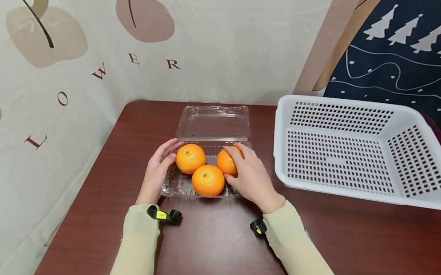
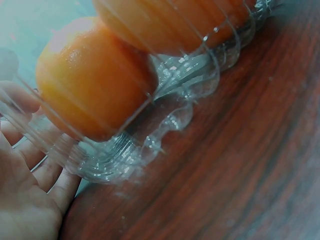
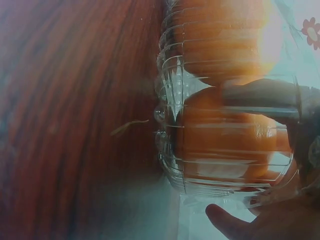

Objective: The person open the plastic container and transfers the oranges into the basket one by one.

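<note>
Three oranges sit in a clear plastic clamshell container (image 1: 179,186), its lid (image 1: 215,123) folded open toward the wall. One orange (image 1: 191,158) is at the back left and another (image 1: 208,180) at the front middle. My right hand (image 1: 252,175) reaches over the container's right side and grips the right orange (image 1: 227,162), fingers on top and thumb at its near side. At the left side, my left hand (image 1: 156,169) holds the container's wall, with the thumb over the rim by the left orange. In the left wrist view its fingers (image 2: 42,165) lie along the outside of the plastic.
A white perforated basket (image 1: 333,189) stands to the right on the dark red-brown table (image 1: 207,254). A pale cloth with flower prints (image 1: 236,35) hangs behind, and a dark blue cloth with white trees (image 1: 407,72) hangs at the back right.
</note>
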A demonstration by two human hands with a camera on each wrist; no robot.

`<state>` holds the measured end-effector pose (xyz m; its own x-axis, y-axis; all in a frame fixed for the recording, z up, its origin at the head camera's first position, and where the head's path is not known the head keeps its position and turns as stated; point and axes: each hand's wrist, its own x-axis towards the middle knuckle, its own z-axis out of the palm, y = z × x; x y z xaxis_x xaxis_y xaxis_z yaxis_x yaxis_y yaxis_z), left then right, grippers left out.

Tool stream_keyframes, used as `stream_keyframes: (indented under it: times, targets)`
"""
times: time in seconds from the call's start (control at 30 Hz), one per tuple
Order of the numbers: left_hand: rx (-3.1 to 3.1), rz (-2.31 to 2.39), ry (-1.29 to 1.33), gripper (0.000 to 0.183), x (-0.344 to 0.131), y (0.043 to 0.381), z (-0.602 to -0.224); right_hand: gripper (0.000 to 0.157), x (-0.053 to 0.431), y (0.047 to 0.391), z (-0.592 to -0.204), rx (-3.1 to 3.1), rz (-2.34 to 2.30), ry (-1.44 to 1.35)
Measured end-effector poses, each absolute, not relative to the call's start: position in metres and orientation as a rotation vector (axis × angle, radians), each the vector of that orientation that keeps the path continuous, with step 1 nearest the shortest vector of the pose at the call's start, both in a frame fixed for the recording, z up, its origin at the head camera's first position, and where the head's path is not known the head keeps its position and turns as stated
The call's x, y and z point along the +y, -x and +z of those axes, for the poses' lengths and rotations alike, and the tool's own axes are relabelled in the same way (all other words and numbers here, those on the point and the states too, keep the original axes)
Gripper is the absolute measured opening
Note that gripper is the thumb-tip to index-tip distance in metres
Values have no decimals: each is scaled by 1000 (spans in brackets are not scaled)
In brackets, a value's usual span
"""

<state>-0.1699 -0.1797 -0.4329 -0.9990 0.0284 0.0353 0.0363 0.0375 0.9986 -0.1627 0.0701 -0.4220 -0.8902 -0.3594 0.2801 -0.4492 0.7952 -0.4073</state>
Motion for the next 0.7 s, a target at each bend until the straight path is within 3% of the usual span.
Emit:
stream_keyframes:
  times: [0.7]
  targets:
    - [-2225, -2207, 100, 40, -179, 168, -430, 71, 70, 164, -423, -2789, 684, -652]
